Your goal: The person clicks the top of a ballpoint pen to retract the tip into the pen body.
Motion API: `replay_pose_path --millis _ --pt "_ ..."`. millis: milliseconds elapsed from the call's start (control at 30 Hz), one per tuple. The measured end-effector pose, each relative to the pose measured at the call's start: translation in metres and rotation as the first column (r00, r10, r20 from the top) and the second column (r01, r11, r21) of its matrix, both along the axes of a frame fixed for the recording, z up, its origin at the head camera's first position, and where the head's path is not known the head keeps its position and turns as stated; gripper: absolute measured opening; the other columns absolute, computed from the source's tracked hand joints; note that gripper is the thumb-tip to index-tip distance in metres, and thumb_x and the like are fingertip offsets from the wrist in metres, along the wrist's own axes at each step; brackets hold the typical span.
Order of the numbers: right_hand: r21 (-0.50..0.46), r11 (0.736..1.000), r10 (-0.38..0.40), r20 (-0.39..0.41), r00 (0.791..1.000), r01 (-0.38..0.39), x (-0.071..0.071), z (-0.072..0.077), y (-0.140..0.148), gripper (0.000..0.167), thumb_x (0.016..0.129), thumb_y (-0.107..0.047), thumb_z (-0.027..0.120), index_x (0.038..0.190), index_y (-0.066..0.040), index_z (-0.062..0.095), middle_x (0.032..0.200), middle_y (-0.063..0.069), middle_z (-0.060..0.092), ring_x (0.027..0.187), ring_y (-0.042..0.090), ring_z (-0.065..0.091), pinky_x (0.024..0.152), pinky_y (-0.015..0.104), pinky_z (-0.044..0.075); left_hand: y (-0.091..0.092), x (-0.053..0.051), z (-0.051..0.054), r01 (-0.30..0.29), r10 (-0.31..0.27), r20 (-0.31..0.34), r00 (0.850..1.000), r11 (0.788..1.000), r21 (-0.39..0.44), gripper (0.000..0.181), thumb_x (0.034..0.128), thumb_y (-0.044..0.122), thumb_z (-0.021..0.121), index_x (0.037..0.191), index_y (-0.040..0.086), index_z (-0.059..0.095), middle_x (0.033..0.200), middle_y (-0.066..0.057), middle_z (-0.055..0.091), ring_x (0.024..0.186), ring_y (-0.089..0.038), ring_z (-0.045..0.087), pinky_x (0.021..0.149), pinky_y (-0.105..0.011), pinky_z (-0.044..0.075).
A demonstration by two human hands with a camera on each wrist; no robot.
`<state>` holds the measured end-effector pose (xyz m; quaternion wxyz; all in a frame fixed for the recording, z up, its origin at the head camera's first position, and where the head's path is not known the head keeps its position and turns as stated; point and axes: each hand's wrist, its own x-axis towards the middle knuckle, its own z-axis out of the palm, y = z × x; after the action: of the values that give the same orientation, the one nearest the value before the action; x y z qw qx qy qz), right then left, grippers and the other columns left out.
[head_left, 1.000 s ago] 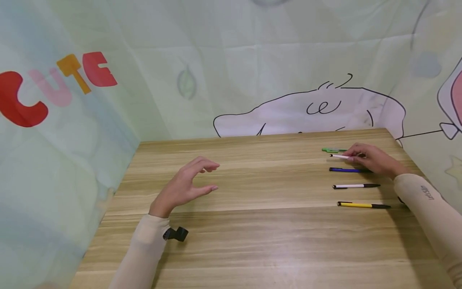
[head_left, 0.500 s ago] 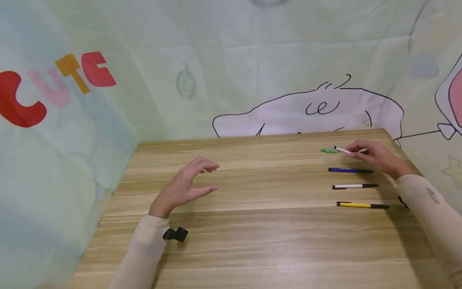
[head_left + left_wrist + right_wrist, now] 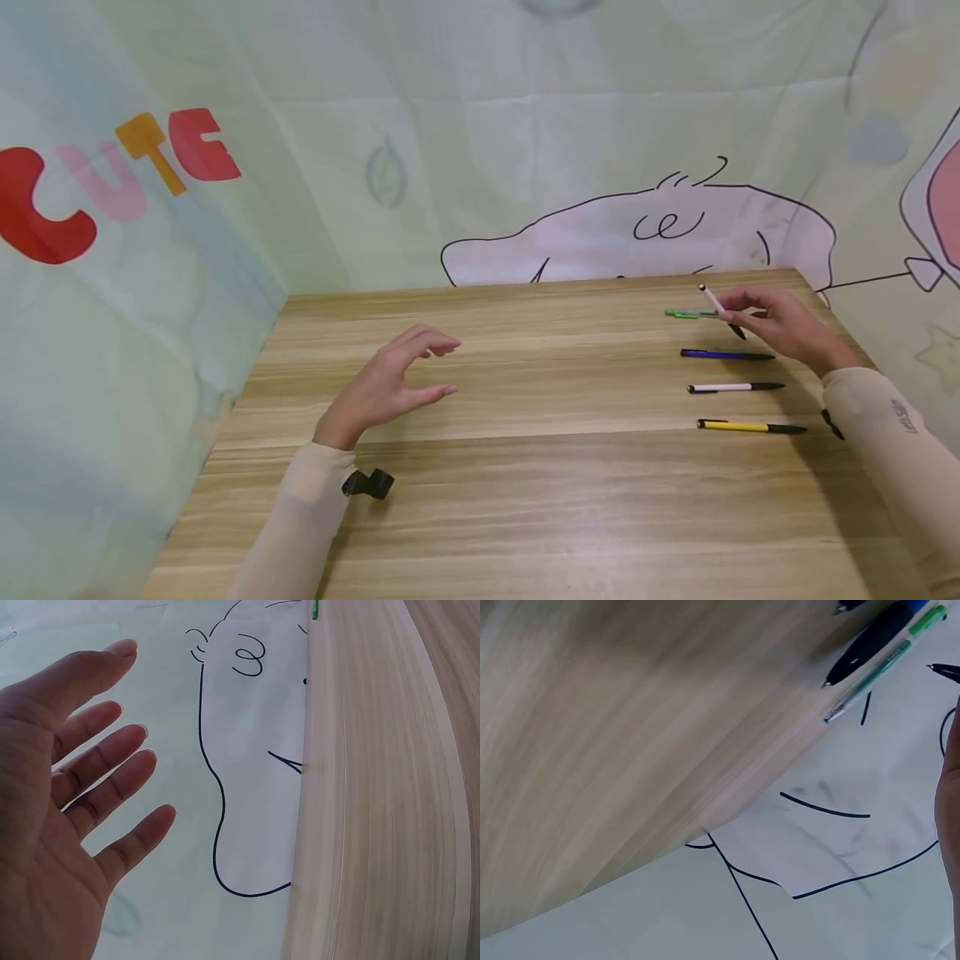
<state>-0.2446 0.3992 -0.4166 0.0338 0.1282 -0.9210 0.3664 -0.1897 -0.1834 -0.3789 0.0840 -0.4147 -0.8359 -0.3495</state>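
Observation:
In the head view my right hand (image 3: 787, 327) pinches a white pen (image 3: 713, 298) with a black grip between thumb and fingers. The pen is tilted, its black tip pointing down toward me, over a green pen (image 3: 684, 313) at the back right. Nearer to me lie a blue pen (image 3: 716, 354), a second white pen (image 3: 726, 387) and a yellow pen (image 3: 738, 426), spaced apart in a column. My left hand (image 3: 386, 382) hovers left of centre, fingers relaxed, holding nothing. The right wrist view catches only the held pen's black tip (image 3: 946, 672) and part of that hand.
The wooden table (image 3: 525, 508) ends at a back edge against a printed cloth backdrop (image 3: 480, 167) with cartoon drawings. More cloth hangs along the left side. A black wrist camera (image 3: 369, 484) sits below my left hand.
The held white pen has gone from nearly flat beside the green pen to steeply tilted, its white end rising. My right hand has shifted slightly; the left stays almost still.

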Motion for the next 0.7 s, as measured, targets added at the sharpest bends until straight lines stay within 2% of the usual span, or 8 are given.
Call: replay_pose_path --millis 167,267,400,567,700 --pt "-0.069 0.997 0.015 -0.024 1.0 -0.017 0.005 0.005 -0.005 0.02 0.1 -0.016 0.065 0.116 -0.004 0.068 0.105 -0.001 0.069 0.092 0.003 0.06 0.076 0.009 0.048 0.001 -0.002 -0.001 0.008 -0.008 -0.003 1.0 1.0 0.003 0.054 0.0854 0.019 0.084 0.134 0.015 0.061 0.126 0.004 0.062 0.116 -0.019 0.061 0.096 -0.041 0.053" --pt "-0.098 0.995 0.018 -0.026 0.999 -0.021 0.008 0.008 -0.009 0.02 0.1 -0.015 0.066 0.116 -0.004 0.068 0.105 -0.004 0.069 0.093 0.002 0.062 0.076 0.013 0.052 0.003 -0.003 -0.001 0.016 -0.016 -0.002 1.0 1.0 0.005 0.054 0.0853 0.019 0.084 0.134 0.015 0.061 0.126 0.004 0.062 0.116 -0.021 0.061 0.096 -0.042 0.054" --pt "-0.135 0.99 0.032 -0.028 0.999 -0.035 0.01 0.01 -0.015 0.018 0.099 -0.011 0.067 0.115 -0.004 0.068 0.106 0.001 0.07 0.093 0.005 0.064 0.075 0.019 0.055 0.005 -0.004 -0.002 0.024 -0.024 -0.001 1.0 1.0 0.002 0.053 0.0856 0.019 0.084 0.134 0.015 0.061 0.127 0.003 0.063 0.117 -0.019 0.061 0.096 -0.043 0.054" --pt "-0.152 0.987 0.043 -0.034 0.998 -0.048 0.013 0.011 -0.02 0.019 0.098 -0.009 0.068 0.116 -0.004 0.068 0.105 0.002 0.07 0.095 0.005 0.065 0.076 0.015 0.054 0.009 -0.007 -0.002 0.038 -0.038 0.001 0.999 0.999 0.008 0.053 0.0859 0.019 0.083 0.134 0.012 0.061 0.127 0.001 0.063 0.117 -0.019 0.061 0.096 -0.047 0.054" --pt "-0.166 0.985 0.044 -0.024 0.999 -0.047 0.015 0.012 -0.025 0.02 0.099 -0.011 0.067 0.117 -0.003 0.066 0.105 0.002 0.07 0.094 0.006 0.066 0.078 0.015 0.055 0.014 -0.008 -0.002 0.051 -0.051 -0.003 0.999 0.999 0.015 0.053 0.0856 0.019 0.084 0.134 0.012 0.061 0.125 0.001 0.064 0.116 -0.021 0.061 0.096 -0.045 0.054"
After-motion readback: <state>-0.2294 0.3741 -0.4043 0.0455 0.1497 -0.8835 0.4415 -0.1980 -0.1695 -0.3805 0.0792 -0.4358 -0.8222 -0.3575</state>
